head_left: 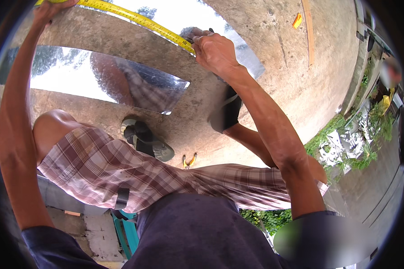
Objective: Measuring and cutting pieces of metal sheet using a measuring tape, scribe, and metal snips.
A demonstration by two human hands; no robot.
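Note:
A yellow tape measure blade [141, 20] stretches in a slight curve along the near edge of a shiny metal sheet [251, 58] on the concrete floor. At the far left, my left hand [54, 10] is closed on one stretch of the tape, partly cut off by the picture's rim. My right hand [214, 51] pinches the other end of the blade over the sheet. A thin dark tip, perhaps a pen, sticks out by its fingers. Nearer to me lies a second mirror-like metal strip [157, 87], apart from the first.
A sandal [146, 139] and a tool with yellow-orange handles [190, 160] are on the floor near my legs. Far right lie an orange-yellow tool [297, 20] and a wooden strip [309, 31]. White scraps [345, 143] are heaped on grass. Behind me is a teal seat [125, 233].

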